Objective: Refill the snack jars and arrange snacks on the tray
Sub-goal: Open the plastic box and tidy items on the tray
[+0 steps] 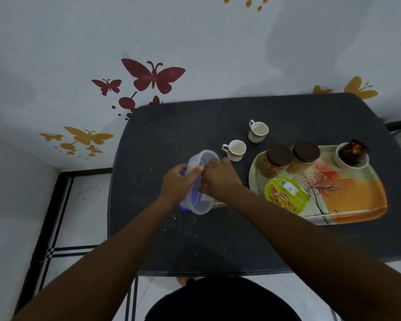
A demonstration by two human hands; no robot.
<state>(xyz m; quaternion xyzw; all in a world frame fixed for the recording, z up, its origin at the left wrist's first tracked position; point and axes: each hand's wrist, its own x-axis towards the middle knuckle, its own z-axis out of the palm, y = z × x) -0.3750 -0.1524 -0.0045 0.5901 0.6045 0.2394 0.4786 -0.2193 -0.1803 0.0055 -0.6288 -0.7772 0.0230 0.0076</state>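
Left hand (178, 181) curled around the rim of a translucent plastic container (198, 181), thumb on its upper edge. Right hand (218, 177) beside it, fingers bent and pinching at the same rim; exact contact hidden by the knuckles. Container tilted on its side over a blue-edged lid (183, 205), upon the dark bench (218, 117). Scattered crumbs (185, 220) just nearer than the hands. Two empty white cups (235, 149) (258, 131) just beyond the right hand. To the right of the hands, a printed tray (357, 193) bearing two brown-lidded snack jars (274, 162) (302, 158), a green snack packet (286, 198) and a white bowl (351, 157) holding a dark wrapper. Butterfly wall decals (153, 75) well beyond.
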